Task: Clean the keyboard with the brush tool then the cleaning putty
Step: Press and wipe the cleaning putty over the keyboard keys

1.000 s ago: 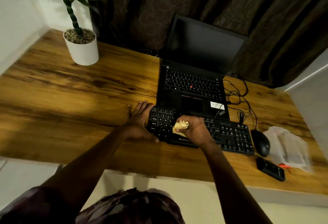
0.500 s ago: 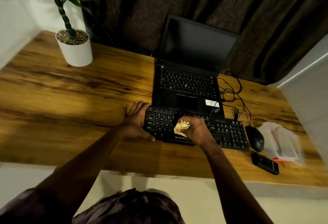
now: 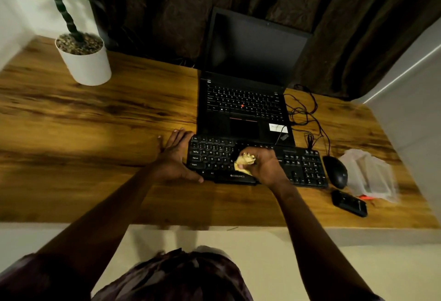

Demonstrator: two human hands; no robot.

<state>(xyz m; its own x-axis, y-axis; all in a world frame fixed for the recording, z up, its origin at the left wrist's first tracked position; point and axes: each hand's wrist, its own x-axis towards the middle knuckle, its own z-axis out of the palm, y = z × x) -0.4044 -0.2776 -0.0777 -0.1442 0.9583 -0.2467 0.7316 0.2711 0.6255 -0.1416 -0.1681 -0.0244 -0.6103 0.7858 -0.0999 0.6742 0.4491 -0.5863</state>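
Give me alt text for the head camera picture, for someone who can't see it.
A person's right hand holds a lump of yellow cleaning putty on the middle of a black keyboard while the left hand rests against its left end. Behind it sits an open laptop; a mouse lies to the right.

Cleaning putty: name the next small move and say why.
Probably press the cleaning putty down onto the keys beneath it, then peel it up. The right hand grips it over the middle of the keyboard, and the left hand rests flat against the keyboard's left end, seemingly bracing it for a push.
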